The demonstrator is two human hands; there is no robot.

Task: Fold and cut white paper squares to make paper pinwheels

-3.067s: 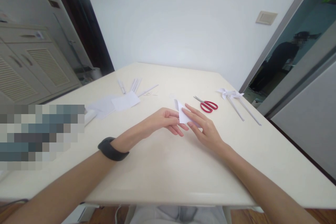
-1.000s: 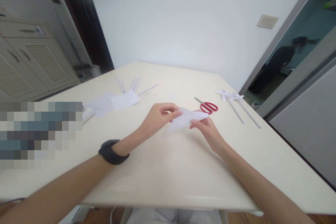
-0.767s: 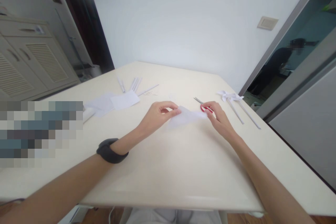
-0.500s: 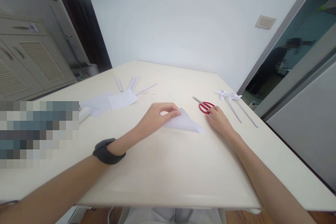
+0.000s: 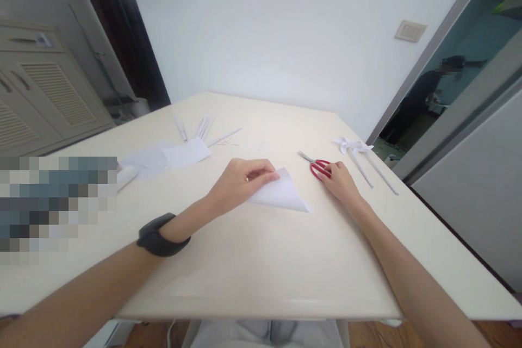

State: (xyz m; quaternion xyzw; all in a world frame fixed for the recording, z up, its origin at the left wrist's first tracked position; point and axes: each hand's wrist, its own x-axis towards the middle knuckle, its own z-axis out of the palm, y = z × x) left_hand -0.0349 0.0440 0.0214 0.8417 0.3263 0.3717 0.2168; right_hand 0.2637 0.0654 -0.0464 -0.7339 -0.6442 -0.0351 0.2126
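My left hand [image 5: 244, 184] pinches a folded sheet of white paper [image 5: 281, 191] near its upper corner, between thumb and fingers. The paper makes a triangle, with its pointed end toward the right and low over the table. My right hand [image 5: 338, 178] rests on the table with its fingers closed on the red handles of a pair of scissors [image 5: 320, 168]. The scissors lie flat, their metal blades pointing away and to the left. Part of one handle is hidden under my fingers.
White paper sheets [image 5: 190, 153] lie at the left beside several thin paper sticks [image 5: 204, 128]. Two white paper pinwheels on sticks [image 5: 361, 166] lie at the right edge of the table [image 5: 261, 266]. A wall [image 5: 261, 27] stands behind. Another person [image 5: 422, 92] appears through the doorway.
My right fingers have closed further over the scissors' handles, and the scissors have turned slightly. The folded paper has tilted a little in my left hand. The view has shifted slightly.
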